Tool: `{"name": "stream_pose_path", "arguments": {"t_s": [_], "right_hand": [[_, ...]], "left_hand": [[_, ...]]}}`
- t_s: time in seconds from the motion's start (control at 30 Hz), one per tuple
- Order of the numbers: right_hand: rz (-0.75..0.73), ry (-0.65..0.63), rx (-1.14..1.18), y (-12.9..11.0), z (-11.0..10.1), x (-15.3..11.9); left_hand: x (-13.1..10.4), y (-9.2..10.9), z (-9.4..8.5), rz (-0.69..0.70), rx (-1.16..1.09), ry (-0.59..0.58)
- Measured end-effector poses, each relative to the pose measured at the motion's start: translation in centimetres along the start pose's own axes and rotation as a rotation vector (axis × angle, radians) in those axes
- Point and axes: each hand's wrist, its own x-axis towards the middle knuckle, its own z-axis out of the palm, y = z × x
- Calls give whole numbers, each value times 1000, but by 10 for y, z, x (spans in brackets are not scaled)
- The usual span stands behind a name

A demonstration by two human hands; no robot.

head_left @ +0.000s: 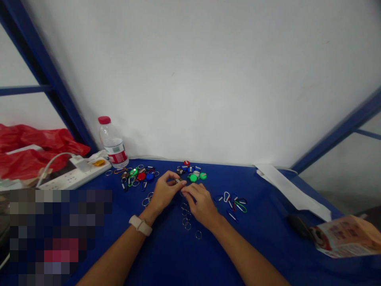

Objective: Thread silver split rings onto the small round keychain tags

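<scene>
So the left hand (pixel 166 188) has a small dark piece (pixel 178 181) pinched between thumb and finger, grip pretty much narrowed down onto it. It's up over the middle of the tabletop (pixel 166 254), just near of the middle bunch of round reels (pixel 193 178). Right hand (pixel 202 200) is right up beside it with the fingertips bunched in close, but they're too small and blurry for me to tell if that grip is actually closed on anything

Loose metal rings (pixel 187 214) trail toward the near side below the fingers, and more rings (pixel 145 201) sit by the left wrist. Another pile of reels and clips (pixel 141 176) is over on the left, near a red-capped bottle (pixel 114 147) and a white power strip (pixel 70 179). Colored snap clips (pixel 239 207) are scattered right of the right hand, then there's a long white strip (pixel 293 190) and a printed packet (pixel 348 236) further right
</scene>
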Motion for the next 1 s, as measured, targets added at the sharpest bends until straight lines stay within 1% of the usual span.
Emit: {"name": "stream_pose_path", "arguments": {"t_s": [0.07, 0.13, 0.23, 0.37, 0.47, 0.53, 0.63, 0.73, 0.83, 0.9, 1.0], "right_hand": [[-8, -26, 1, 1, -1, -1], [29, -15, 40, 3, -1, -2], [164, 31, 182, 4, 2, -2], [362, 32, 390, 1, 4, 1], [450, 50, 476, -2, 5, 2], [460, 31, 513, -3, 4, 2], [418, 3, 547, -4, 3, 1], [390, 19, 601, -3, 5, 0], [419, 48, 672, -1, 10, 0], [442, 61, 667, 1, 13, 0], [448, 63, 582, 1, 13, 1]], "left_hand": [[-1, 1, 0, -20, 0, -14], [-1, 1, -1, -39, -4, -17], [-2, 2, -1, -46, -12, -22], [-4, 3, -1, -4, -10, -46], [-6, 4, 1, 13, -31, -75], [-6, 5, 2, 16, -46, -80], [-7, 7, 2, -1, -80, -73], [-8, 10, 2, -11, -116, -43], [-9, 12, 3, -17, -142, -31], [-9, 12, 3, -13, -142, -34], [-9, 10, 3, -8, -144, -38]]}}
